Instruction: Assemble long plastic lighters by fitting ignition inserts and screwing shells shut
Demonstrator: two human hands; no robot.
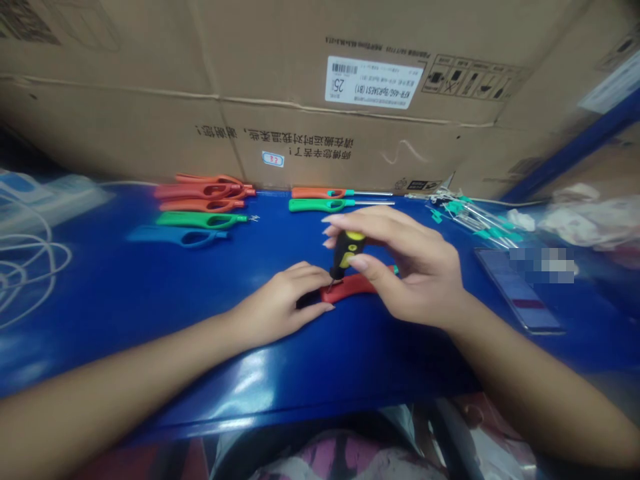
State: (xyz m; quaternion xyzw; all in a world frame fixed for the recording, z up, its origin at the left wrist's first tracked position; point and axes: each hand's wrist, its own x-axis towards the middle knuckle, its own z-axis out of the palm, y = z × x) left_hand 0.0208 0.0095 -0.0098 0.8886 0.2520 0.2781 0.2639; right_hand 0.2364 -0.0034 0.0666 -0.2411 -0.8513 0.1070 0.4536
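Note:
Between thumb and fingers, my right hand (415,267) grips a black and yellow screwdriver (344,257), held upright with its tip down at the handle end of a red lighter (353,287). That lighter lies flat on the blue table (210,373). At its left end, my left hand (285,300) pinches the handle between thumb and fingers. The lighter's far right part is partly hidden behind my right hand. Beyond my hands lie an orange lighter (320,193) and a green lighter (317,205), each with a long metal tube.
Several orange handles (200,191), a green handle (200,219) and a blue handle (177,235) lie at the back left. Metal tubes with teal parts (480,220) are heaped at the back right, near a phone (520,293). A white cable (35,260) coils at left. Behind stands a cardboard box (280,73).

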